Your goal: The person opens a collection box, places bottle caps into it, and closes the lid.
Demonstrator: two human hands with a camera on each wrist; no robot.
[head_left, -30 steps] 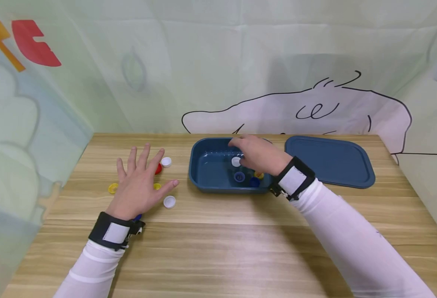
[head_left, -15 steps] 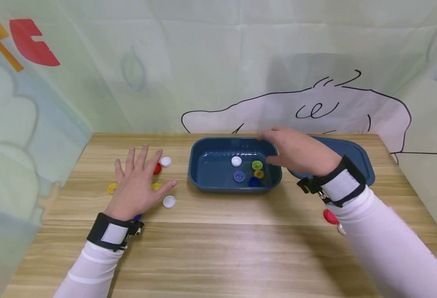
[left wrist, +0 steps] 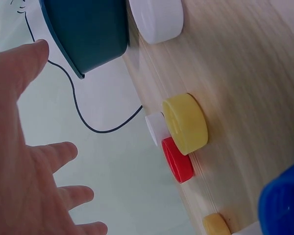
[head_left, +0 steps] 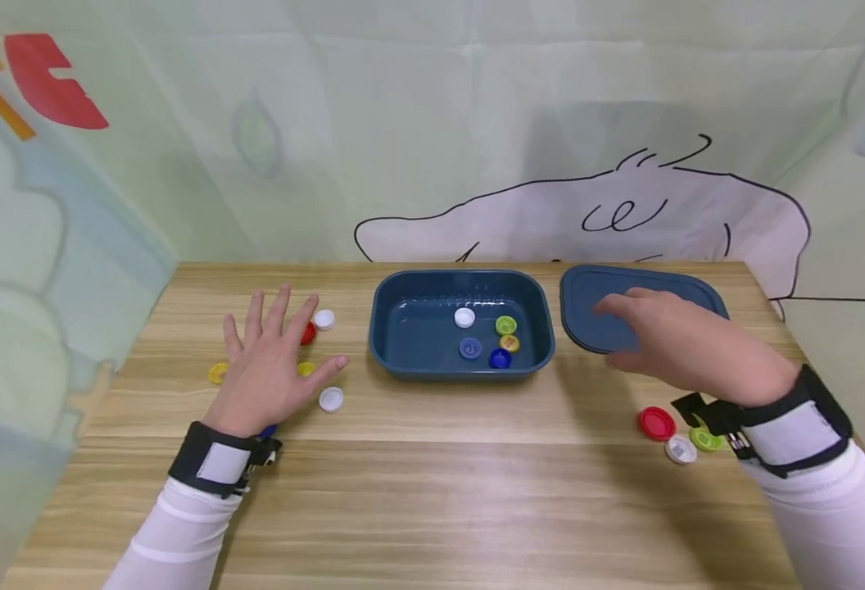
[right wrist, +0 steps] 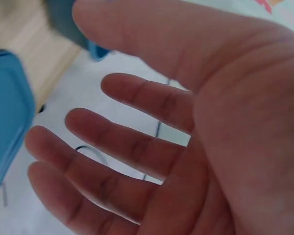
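Note:
A blue bin (head_left: 418, 373) at mid-table holds several bottle caps: white (head_left: 464, 318), lime green (head_left: 505, 325), yellow (head_left: 509, 343), pale blue (head_left: 470, 348) and dark blue. My left hand (head_left: 266, 377) spreads its fingers over loose caps at the left, among them a yellow cap (left wrist: 186, 125), a red cap (left wrist: 177, 160) and a blue cap (left wrist: 284, 205). My right hand (head_left: 686, 344) hangs above the flat blue lid (head_left: 587, 299) with fingers relaxed; its palm is bare in the right wrist view. Below its wrist lie a red cap (head_left: 657, 424), a white cap (head_left: 681, 449) and a lime green cap (head_left: 706, 439).
A wooden table (head_left: 432, 492) carries everything, its far edge meeting a printed cloth backdrop (head_left: 403, 123). The bin has raised walls. White caps (head_left: 332, 399) lie between the left hand and the bin.
My right hand has moved from over the bin rightward to above the lid. A lime green cap now shows in the bin, and caps at the right have come into view. The left hand stays put.

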